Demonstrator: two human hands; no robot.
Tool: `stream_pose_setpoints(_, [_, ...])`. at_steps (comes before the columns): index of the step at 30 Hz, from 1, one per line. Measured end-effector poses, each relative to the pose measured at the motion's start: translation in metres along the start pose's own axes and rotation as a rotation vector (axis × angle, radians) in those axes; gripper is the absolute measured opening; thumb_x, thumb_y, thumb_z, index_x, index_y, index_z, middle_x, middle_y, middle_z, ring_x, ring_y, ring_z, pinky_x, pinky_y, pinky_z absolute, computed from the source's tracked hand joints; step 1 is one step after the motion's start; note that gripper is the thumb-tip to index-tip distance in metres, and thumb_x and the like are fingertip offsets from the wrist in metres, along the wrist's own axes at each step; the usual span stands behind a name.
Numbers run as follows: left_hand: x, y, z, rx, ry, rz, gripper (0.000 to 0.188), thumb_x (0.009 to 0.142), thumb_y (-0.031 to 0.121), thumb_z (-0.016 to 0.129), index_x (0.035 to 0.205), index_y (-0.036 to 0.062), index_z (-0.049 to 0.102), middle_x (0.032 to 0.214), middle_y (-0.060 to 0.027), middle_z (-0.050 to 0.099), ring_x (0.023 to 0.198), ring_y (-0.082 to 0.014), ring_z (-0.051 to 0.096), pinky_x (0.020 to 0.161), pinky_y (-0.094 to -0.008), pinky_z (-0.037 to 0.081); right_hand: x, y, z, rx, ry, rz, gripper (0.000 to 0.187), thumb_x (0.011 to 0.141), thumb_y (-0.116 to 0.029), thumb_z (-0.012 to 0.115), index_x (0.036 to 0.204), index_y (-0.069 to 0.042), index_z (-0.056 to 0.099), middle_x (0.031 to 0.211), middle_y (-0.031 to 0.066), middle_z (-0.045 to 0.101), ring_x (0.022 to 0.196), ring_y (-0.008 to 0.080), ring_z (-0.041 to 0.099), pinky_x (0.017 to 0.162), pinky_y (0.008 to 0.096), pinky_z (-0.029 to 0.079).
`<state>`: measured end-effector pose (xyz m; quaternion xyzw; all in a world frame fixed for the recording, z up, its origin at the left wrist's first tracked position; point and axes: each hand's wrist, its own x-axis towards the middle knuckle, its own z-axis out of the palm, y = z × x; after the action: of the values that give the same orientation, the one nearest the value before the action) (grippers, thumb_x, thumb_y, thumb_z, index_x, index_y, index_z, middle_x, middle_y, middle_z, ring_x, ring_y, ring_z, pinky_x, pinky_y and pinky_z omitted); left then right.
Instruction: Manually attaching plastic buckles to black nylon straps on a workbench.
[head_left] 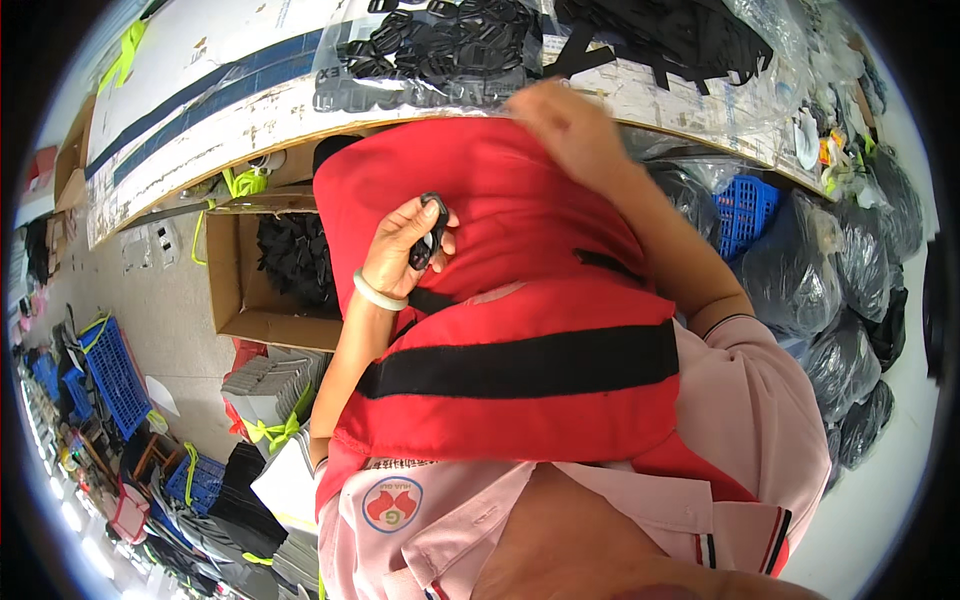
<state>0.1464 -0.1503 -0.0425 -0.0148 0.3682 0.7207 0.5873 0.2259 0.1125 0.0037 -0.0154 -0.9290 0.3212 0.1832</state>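
Pink polo shirt (760, 420), striped collar; pale bangle (378, 292) on left wrist.

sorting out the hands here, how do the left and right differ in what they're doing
The left hand pinches a small black buckle; the right hand holds no buckle and presses the red vest near the table edge. The left wears a pale bangle; the right wrist is bare. Both rest on the vest.
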Motion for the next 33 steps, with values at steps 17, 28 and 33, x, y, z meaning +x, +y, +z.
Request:
stream_pose_setpoints(17, [0.018,0.006,0.013,0.045,0.183,0.092,0.019,0.096,0.02,0.056,0.095,0.0013,0.06,0.077,-0.0055,0.059,0.063,-0.0147,0.056,0.05,-0.0256,0.044,-0.036,0.066,-0.033,-0.35,0.355,0.051,0.015,0.082,-0.015,0.068,0.094,-0.007,0.068,0.083,0.0034,0.063,0.08,0.0208,0.057,0.075,0.0338,0.045])
stream_pose_setpoints(28, [0.019,0.007,0.041,0.301,0.239,0.466,0.013,0.09,0.005,0.061,0.095,-0.0041,0.068,0.073,-0.0053,0.065,0.051,-0.0059,0.051,0.043,-0.0182,0.039,-0.014,-0.054,0.018,0.885,-0.358,0.684,0.021,0.091,-0.023,0.061,0.086,-0.002,0.066,0.071,-0.005,0.057,0.063,0.0007,0.047,0.055,0.0185,0.036])
stream_pose_setpoints(33, [0.015,0.005,0.035,0.442,0.386,0.496,0.015,0.086,0.003,0.065,0.099,-0.0035,0.068,0.074,-0.0029,0.065,0.055,-0.0054,0.052,0.046,-0.0205,0.041,-0.015,-0.058,0.025,0.981,-0.361,0.822,0.02,0.092,-0.022,0.061,0.086,-0.004,0.066,0.07,-0.0059,0.056,0.062,0.0004,0.047,0.054,0.0177,0.036])
